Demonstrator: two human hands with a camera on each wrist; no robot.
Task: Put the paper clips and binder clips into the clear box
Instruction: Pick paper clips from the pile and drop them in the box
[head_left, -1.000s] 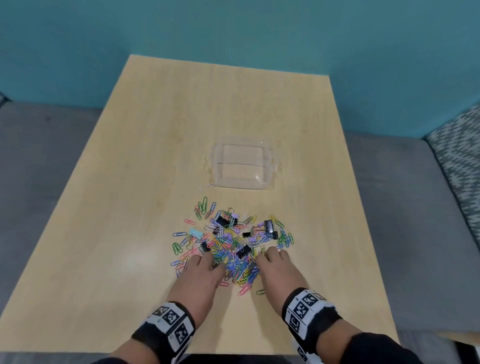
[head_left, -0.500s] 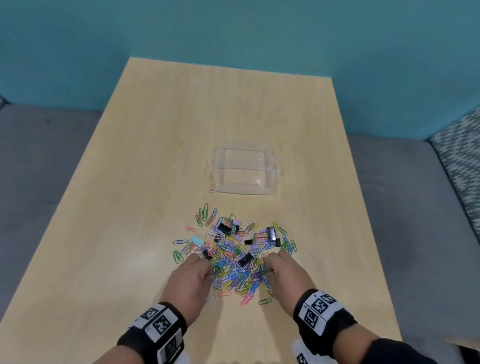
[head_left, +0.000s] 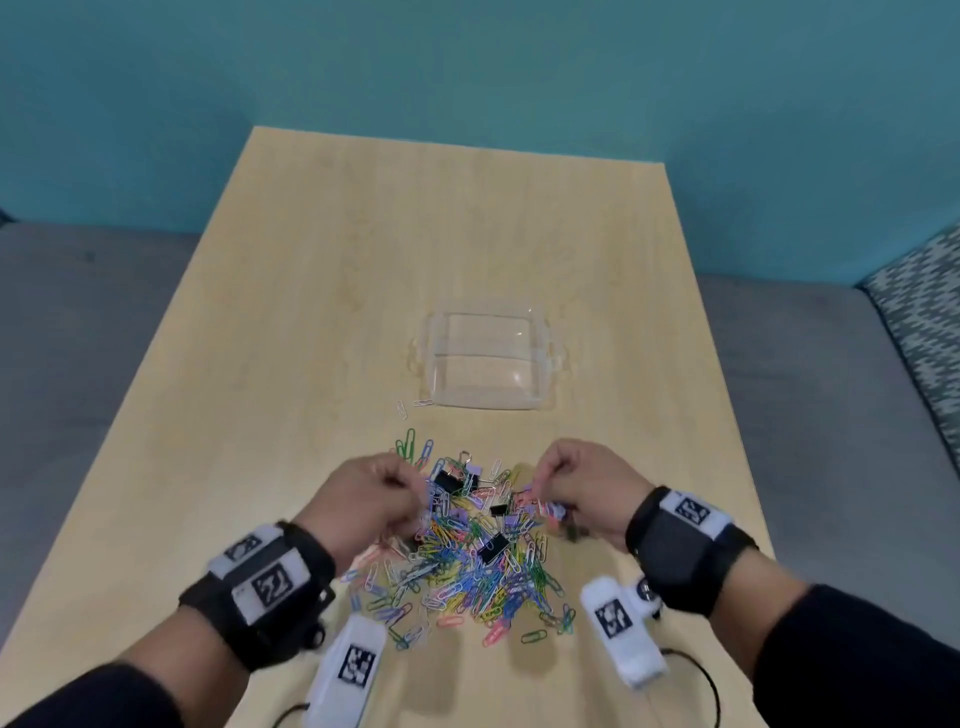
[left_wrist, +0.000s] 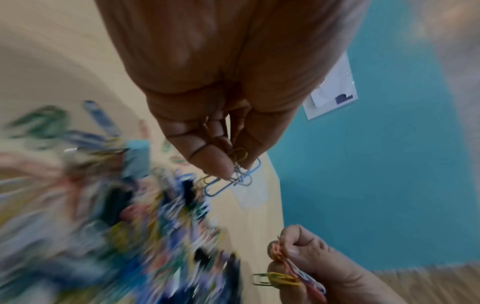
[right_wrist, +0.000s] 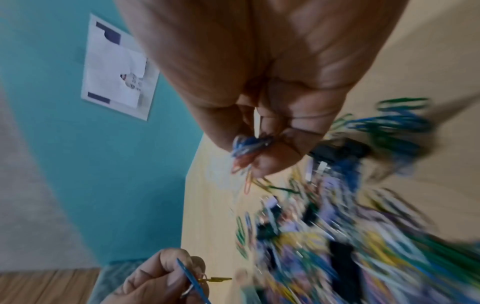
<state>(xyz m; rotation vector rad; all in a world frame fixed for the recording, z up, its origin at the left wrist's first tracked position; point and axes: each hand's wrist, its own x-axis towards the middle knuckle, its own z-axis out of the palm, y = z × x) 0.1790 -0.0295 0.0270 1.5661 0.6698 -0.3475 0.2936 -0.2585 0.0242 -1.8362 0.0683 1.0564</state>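
Pale wooden counter. Clear, shallow plastic box sits mid-counter, just beyond the heap, nothing visible inside. Loose heap of multicoloured wire paper clips lies between the wrists, small black binder clips mixed in. Left hand pinches a few tangled clips, blue and yellow. Right hand fingers curl round a small bunch. Judgement: clips light, springy, slick; they interlock and trail, so pinch bunches mid-cluster. Binder clips stiffer, heavier; take by the body.
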